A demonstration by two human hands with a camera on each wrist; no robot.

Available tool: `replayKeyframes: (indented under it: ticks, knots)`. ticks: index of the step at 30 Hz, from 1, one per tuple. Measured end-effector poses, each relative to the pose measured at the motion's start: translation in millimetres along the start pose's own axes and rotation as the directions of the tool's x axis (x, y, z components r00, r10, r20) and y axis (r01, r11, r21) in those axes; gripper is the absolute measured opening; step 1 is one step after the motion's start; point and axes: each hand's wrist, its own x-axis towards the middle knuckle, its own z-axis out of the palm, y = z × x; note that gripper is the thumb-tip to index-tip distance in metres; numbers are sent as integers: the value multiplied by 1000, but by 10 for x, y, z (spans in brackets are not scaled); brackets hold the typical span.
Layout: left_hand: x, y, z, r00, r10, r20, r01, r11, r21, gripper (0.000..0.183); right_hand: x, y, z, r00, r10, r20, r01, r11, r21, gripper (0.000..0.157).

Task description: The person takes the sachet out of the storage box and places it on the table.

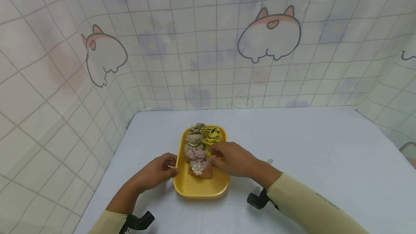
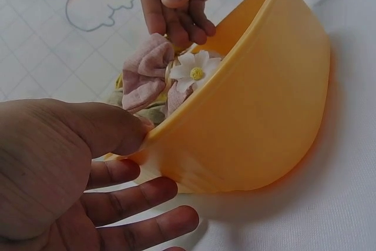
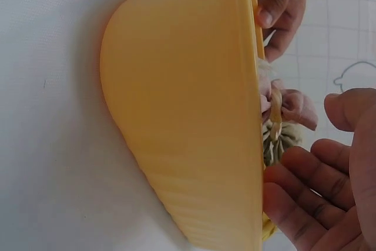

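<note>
A deep yellow plastic bin (image 1: 198, 190) stands on the table with several small tied fabric pouches inside. Nearest the front is a pink pouch (image 1: 199, 154) with a white flower (image 2: 194, 73) on it. Behind it sit khaki pouches (image 1: 194, 140) and yellow-green fabric (image 1: 212, 133). My left hand (image 1: 159, 172) holds the bin's left rim, thumb over the edge and the other fingers spread along the outside. My right hand (image 1: 232, 158) is over the bin's right side beside the pouches. Its thumb and fingers are apart in the right wrist view, with nothing seen between them.
A white cloth covers the table (image 1: 308, 161). Behind and to the left hangs a tile-patterned curtain (image 1: 195, 46) with corgi drawings. Black wrist mounts (image 1: 258, 199) sit on both forearms near the tabletop. Part of a rounded object (image 1: 407, 149) shows at the far right edge.
</note>
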Motion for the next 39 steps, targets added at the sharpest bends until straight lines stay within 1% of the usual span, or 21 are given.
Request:
replayKeyframes:
  ticks: [5, 16, 29, 33, 39]
  knots:
    - [4, -1, 0, 1000, 2, 0, -2, 1000, -6, 37, 43, -7, 32, 1000, 3, -14, -3, 1000, 9, 35]
    - [-13, -1, 9, 1000, 5, -5, -5, 1000, 2, 37, 121, -21, 95, 998, 48, -27, -48, 999, 10, 33]
    - [-28, 13, 0, 1000, 18, 6, -18, 1000, -2, 39, 188, -68, 127, 999, 44, -28, -44, 999, -6, 28]
    - [-31, 8, -5, 1000, 24, 17, -24, 1000, -3, 40, 192, -88, 133, 998, 50, -35, -50, 999, -15, 26]
    - [-32, -4, 0, 1000, 26, 14, -26, 999, -18, 41, 192, -96, 147, 998, 43, -56, -44, 999, -10, 23]
